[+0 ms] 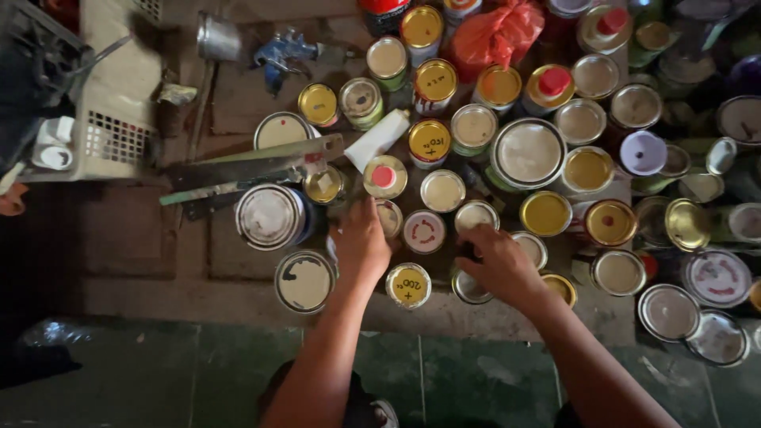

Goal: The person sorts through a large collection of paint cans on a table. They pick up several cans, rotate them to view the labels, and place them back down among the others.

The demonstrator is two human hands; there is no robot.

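Both hands' grips are hidden: left hand (361,242) and right hand (498,261) among crowded tins (409,285).

Round metal tins (527,152): lids glossy, silver or gold lacquer, several dulled by dried paint smears. Long flat metal saw blade (252,168): worn, matt grey. Crumpled red plastic bag (495,33): shiny. White perforated plastic crate (119,103): matt, soiled. Brown wooden bench top (143,238): rough, stained. White plastic tube (376,139): smooth.

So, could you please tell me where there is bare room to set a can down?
Bare floor lies left of the large silver-lidded can, below the white basket. Around both hands and rightward, cans stand packed.
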